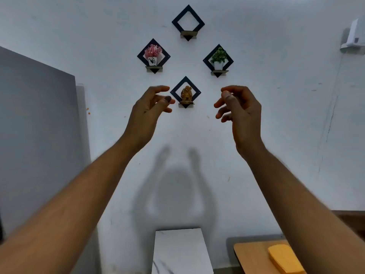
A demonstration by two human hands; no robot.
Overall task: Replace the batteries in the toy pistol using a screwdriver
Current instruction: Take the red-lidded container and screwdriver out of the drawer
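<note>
No toy pistol or screwdriver anywhere in my view, both hands, left (151,104) and right (238,107), raised empty with fingers loosely curled before the wall (276,115), so I risk groping blindly toward the tabletop (250,254) below.

A white wall (276,115) is seen, on which four black diamond frames are hung. Between the fingers a gold figurine (186,93) is framed; above them a pink plant (153,52), a green plant (218,55) and an empty frame (188,21) are set. Below, a marble-patterned white block (180,252) and a wooden tabletop (252,258) are visible.
</note>
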